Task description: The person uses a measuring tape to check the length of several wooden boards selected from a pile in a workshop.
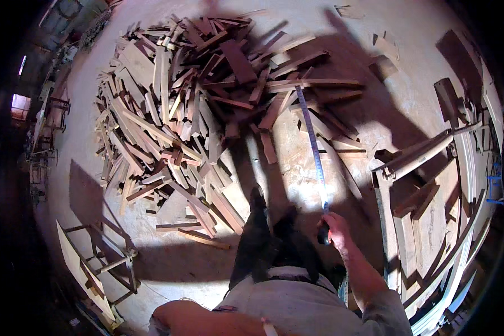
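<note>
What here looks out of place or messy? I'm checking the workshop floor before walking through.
A big loose heap of cut wooden offcuts sprawls across the dusty floor, pieces lying at every angle. The right hand holds a dark tape measure case, its metal blade stretched out over the heap's edge. The left hand is hidden.

The left hand is out of sight; only the bent arm (190, 316) shows at the bottom edge. The tape measure case (323, 234) is mostly hidden inside the right hand (335, 227).
</note>
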Available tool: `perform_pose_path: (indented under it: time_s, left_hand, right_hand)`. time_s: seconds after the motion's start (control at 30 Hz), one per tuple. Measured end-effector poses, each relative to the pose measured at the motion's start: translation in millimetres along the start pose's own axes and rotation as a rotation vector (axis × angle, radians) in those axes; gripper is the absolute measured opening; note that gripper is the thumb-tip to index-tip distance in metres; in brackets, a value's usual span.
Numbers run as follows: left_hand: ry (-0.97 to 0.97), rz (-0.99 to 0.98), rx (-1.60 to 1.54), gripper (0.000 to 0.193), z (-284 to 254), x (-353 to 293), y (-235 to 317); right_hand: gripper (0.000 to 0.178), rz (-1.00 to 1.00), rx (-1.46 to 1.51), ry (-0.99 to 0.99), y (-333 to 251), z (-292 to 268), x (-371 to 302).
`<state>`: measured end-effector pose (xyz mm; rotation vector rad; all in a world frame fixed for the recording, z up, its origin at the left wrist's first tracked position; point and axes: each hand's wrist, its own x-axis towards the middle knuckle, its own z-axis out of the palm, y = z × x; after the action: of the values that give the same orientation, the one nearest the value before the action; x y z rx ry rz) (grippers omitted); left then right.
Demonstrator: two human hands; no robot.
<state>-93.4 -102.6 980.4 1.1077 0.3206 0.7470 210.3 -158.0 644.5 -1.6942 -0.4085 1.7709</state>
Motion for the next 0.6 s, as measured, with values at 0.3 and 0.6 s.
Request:
perform_pose_path:
  time_s: [0.3, 0.6]
  left_hand:
    - [-0.033, -0.012, -0.029, 0.062, 5, -15, -1]
    - [0.019, -0.05, -0.008, 0.062, 3, -56, 5]
  right_hand:
    - [0.022, -0.135, -0.402, 0.045, 9, -21, 15]
    - [0.027, -0.248, -0.435, -0.056, 31, -23, 19]
